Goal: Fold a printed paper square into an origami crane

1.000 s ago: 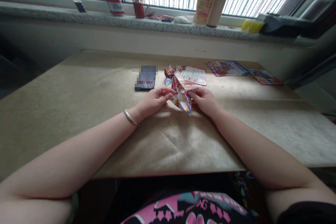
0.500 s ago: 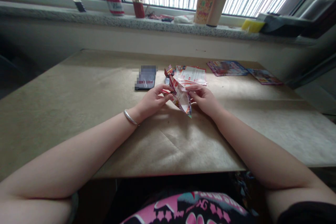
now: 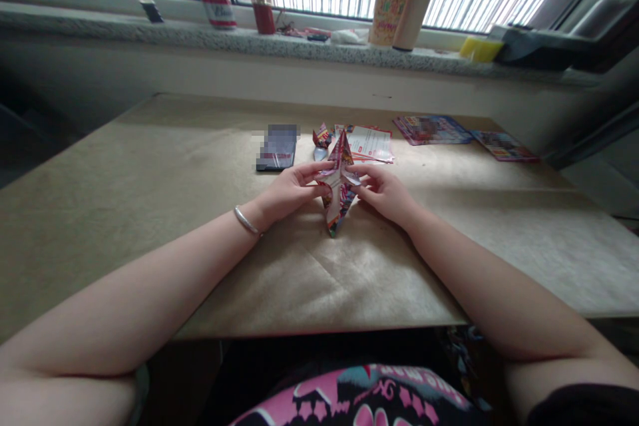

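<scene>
Between my hands, just above the table, is a folded paper piece (image 3: pixel 340 196) with printed red and purple colours and pale inner faces. It forms a long diamond with one point away from me and one toward me. My left hand (image 3: pixel 294 188) pinches its left side between thumb and fingers. On the other side, my right hand (image 3: pixel 382 192) grips the right flap the same way. Behind it sits a smaller folded paper figure (image 3: pixel 323 136). Printed paper sheets (image 3: pixel 372 144) lie beside that figure, partly covered by the paper's far tip.
A dark phone-like object (image 3: pixel 279 148), partly pixelated, lies left of the papers. Colourful printed leaflets (image 3: pixel 432 130) rest at the back right of the brown-covered table (image 3: pixel 150 213). Along the windowsill (image 3: pixel 299 46) stand a red can (image 3: pixel 215 1), a paper cup (image 3: pixel 389 10) and a yellow sponge-like block (image 3: pixel 480 49).
The folded paper has turned from a slant to nearly straight away from me, and its sides have spread into a diamond. Both hands have shifted only slightly, still holding it.
</scene>
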